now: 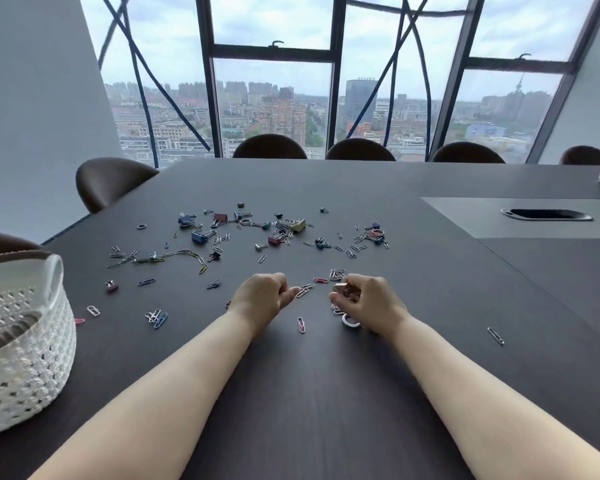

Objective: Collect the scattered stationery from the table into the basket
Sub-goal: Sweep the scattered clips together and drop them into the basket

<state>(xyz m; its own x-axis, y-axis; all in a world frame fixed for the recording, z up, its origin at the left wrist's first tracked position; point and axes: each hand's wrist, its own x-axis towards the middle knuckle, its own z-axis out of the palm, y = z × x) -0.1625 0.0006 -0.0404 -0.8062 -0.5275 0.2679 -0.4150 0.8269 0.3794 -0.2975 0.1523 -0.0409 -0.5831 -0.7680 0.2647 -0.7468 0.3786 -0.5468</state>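
Several paper clips and binder clips (201, 235) lie scattered across the dark table (326, 393). The white woven basket (25, 341) stands at the left edge. My left hand (262, 297) rests on the table, its fingers pinched on silver paper clips (303, 291). My right hand (368, 301) is curled around a small pinkish binder clip (342, 288) with more clips under its fingers. A white ring (350, 321) lies under the right wrist. A pink paper clip (301, 324) lies between my forearms.
Dark chairs (111, 183) stand along the far and left sides. A grey inset panel with a cable slot (546, 214) is at the right. A lone paper clip (495, 336) lies to the right of my right arm. Large windows are behind.
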